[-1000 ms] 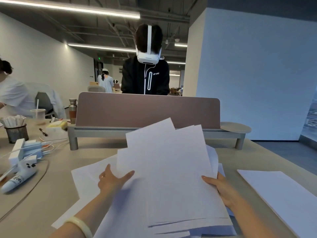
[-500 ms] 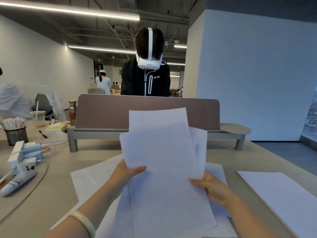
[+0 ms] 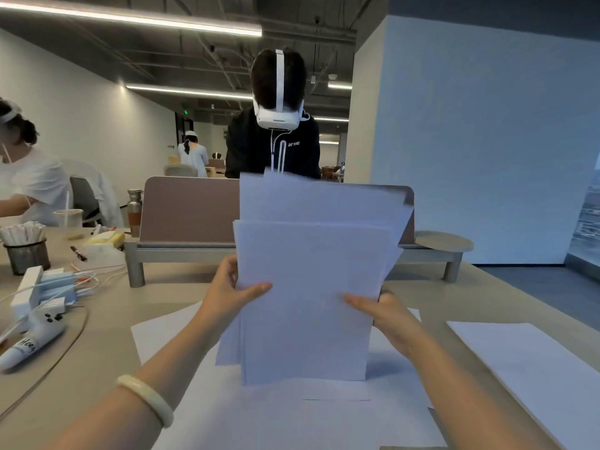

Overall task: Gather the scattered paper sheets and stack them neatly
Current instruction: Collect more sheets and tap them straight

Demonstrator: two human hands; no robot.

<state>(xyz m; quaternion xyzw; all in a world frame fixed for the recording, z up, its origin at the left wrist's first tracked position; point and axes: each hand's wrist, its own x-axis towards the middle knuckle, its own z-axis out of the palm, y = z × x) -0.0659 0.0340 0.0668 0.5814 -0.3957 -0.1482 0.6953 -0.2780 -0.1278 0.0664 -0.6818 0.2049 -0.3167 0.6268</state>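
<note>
An uneven bundle of white paper sheets [image 3: 311, 287] stands upright in front of me, its lower edge on or just above the sheets lying on the table. My left hand [image 3: 227, 292] grips its left edge, thumb across the front. My right hand [image 3: 380, 311] grips its right edge in the same way. The tops of the sheets are fanned and not lined up. More loose sheets [image 3: 168, 332] lie flat on the beige table [image 3: 97, 345] under and around the bundle. A separate sheet [image 3: 526, 368] lies at the right.
A brown divider screen [image 3: 188, 209] on a grey stand crosses the table behind the papers, and a person in a headset stands beyond it. At the left are a white controller [image 3: 32, 336], cables, a mesh cup [image 3: 27, 254], a marker and a bottle [image 3: 134, 211].
Both hands have lifted the gathered sheets from a low slant to upright and drawn them into a narrower bundle. The hands have moved closer together on its two side edges.
</note>
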